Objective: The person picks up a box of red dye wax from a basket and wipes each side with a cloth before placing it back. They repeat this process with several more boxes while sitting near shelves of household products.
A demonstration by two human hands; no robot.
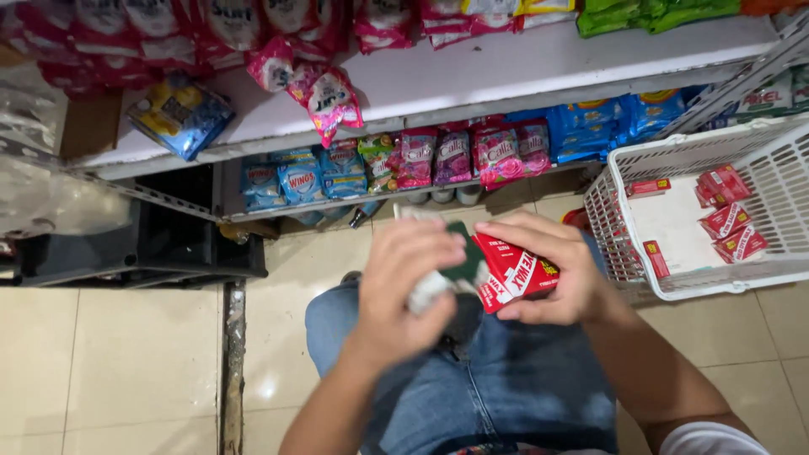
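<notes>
Red packets (512,271) are sitting clamped in the right hand (563,268) above denim knees; the left hand (413,282) is gripping a green-backed cloth (447,274), over cream floor tiles (135,354) beside stocked shelves (472,72).

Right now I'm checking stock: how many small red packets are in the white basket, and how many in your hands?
Red packets in the white basket: 6, counting those along the edges
Red packets in the right hand: 1
Total: 7

Bright overhead light glares off the floor tiles (270,383), while the moving hands (413,286) blur and the shelf (506,72) edges bend.
</notes>
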